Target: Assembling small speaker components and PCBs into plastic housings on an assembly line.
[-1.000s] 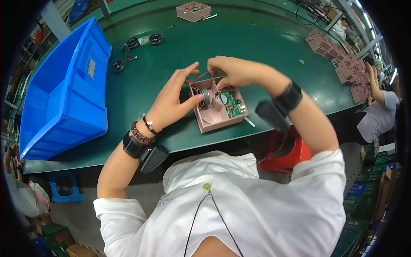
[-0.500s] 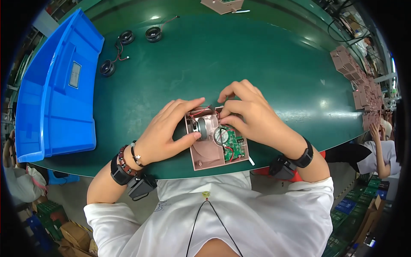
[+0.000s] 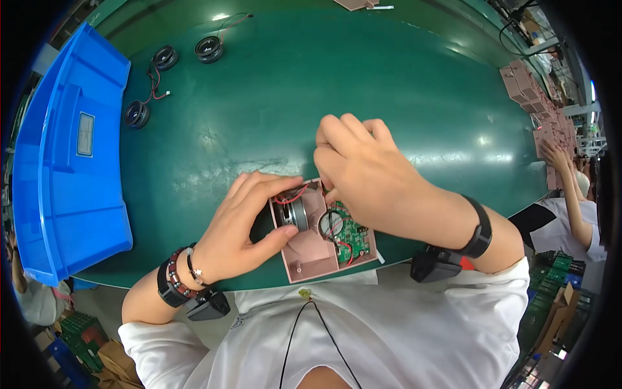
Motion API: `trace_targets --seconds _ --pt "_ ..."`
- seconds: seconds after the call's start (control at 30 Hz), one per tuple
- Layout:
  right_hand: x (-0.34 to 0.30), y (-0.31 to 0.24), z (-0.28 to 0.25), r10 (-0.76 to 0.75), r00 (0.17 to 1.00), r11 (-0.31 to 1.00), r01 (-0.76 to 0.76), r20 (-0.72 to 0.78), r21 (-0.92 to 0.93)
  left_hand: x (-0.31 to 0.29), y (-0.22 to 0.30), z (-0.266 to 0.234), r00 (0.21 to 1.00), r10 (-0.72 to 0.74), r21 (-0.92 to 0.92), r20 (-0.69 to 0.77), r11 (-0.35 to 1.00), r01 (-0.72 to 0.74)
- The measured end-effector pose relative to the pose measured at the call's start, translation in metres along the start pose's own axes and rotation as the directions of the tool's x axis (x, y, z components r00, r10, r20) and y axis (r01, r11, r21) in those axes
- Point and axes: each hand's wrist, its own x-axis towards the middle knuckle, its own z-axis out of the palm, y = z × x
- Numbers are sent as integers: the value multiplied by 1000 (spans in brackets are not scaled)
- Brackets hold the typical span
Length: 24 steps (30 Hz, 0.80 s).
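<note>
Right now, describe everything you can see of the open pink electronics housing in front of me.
The pink electronics housing looks like moulded plastic: boxy, open-topped, divided by inner walls. Its left side holds a round speaker and red wires; its right side holds a green circuit board. It sits slightly turned near the near edge of the green table. Your left hand lies over its left wall; your right hand hides its far right corner.
</note>
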Motion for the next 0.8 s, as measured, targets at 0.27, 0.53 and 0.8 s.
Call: trace_targets --seconds 0.27,0.53,0.8 --pt "49 68 -15 -416 892 842 305 177 444 -7 1 -1 999 -46 -30 14 998 46" --pt "101 303 21 373 620 806 -585 -691 -90 -8 -5 -2 998 53 24 34 998 -54" --pt "108 362 11 113 637 943 -310 -763 -119 1 -4 -1 999 42 10 18 999 -42"
